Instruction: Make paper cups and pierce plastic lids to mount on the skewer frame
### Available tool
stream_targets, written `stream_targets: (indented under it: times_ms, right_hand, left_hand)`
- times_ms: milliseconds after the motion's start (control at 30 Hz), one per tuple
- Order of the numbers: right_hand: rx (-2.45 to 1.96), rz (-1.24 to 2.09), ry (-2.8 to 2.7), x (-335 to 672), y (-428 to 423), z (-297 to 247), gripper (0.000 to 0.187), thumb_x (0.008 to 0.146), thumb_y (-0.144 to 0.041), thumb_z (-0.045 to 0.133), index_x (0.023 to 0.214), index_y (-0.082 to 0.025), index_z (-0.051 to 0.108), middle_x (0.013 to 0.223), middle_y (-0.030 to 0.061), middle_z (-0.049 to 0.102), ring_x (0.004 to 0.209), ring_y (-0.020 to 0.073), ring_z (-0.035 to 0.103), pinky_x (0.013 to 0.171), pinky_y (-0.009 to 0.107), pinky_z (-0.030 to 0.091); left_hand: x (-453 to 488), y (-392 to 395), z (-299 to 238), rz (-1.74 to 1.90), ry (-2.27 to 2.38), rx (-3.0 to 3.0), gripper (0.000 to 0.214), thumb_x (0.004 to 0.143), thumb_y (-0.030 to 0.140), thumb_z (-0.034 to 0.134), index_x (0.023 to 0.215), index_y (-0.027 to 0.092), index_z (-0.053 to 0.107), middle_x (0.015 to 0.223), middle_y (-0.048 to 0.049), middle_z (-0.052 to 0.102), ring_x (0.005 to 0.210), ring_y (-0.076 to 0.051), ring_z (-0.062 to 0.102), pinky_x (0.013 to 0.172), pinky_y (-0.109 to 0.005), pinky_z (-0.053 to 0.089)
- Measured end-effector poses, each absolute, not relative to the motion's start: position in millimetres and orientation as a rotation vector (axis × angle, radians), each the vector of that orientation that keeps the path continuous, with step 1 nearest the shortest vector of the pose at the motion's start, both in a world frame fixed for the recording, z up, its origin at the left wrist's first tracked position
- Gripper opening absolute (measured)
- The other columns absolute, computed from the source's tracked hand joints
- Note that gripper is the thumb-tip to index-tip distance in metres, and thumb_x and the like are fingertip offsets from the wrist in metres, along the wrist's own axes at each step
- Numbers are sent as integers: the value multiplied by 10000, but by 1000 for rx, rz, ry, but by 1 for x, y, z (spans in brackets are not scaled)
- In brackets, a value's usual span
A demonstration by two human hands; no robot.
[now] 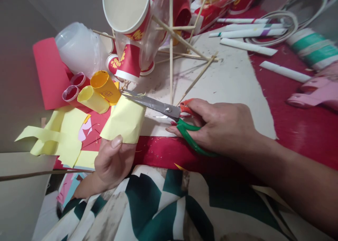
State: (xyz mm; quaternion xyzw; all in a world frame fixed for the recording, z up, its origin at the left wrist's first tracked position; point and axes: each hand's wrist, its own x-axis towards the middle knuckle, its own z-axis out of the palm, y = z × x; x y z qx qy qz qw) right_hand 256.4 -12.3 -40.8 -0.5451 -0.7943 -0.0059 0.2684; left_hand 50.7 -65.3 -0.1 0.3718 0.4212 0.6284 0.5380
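Note:
My left hand (114, 162) holds a piece of yellow paper (125, 121) from below, thumb on its near face and the other fingers behind it. Gripped in my right hand (221, 123) is a pair of scissors (155, 103) with one orange and one green handle. Their blades point left along the top edge of the yellow paper, where a thin curled sliver shows. Just beyond the paper stand a yellow paper tube (92, 98) and an orange paper tube (105, 86) with a small drawn mark.
Yellow paper scraps (66, 135) lie at the left. A stick frame (171, 47) and red paper cups (129, 59) stand behind. White rolled tubes (248, 45), a white cable (290, 19) and a pink tool (314, 91) are on the right.

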Motion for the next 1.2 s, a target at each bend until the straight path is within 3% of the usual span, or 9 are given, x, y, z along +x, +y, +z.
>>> stream_targets:
  times_ms: [200, 433, 767, 1200]
  right_hand:
    - [-1452, -89, -2135, 257, -11, -41, 608, 921, -714, 357, 828, -223, 703, 440, 30, 493, 458, 237, 547, 487, 321, 243]
    - [-1543, 95, -2204, 256, -12, -35, 605, 895, -737, 395, 880, -214, 699, 487, 43, 553, 493, 246, 582, 511, 316, 262]
    - [-1564, 144, -2226, 258, -11, -33, 544, 858, -709, 495, 969, -209, 677, 628, 117, 670, 619, 337, 658, 549, 337, 226]
    - [-1528, 171, -2221, 257, -11, -35, 569, 896, -721, 416, 924, -221, 685, 526, 64, 603, 537, 294, 625, 521, 333, 263]
  left_hand:
    - [49, -65, 2, 1508, 1042, 923, 615, 833, 337, 664, 1439, 277, 578, 1358, -63, 689, 1439, -323, 497, 1199, -479, 444]
    - [47, -63, -1, 1503, 997, 958, 581, 799, 359, 705, 1373, 309, 631, 1333, -51, 700, 1428, -331, 507, 1209, -496, 428]
    - [48, -65, -2, 1540, 1010, 951, 542, 782, 371, 709, 1319, 304, 672, 1302, -44, 716, 1446, -335, 484, 1197, -496, 441]
    - [48, -64, -4, 1499, 998, 969, 574, 802, 392, 705, 1362, 291, 638, 1297, -70, 713, 1450, -338, 477, 1212, -500, 424]
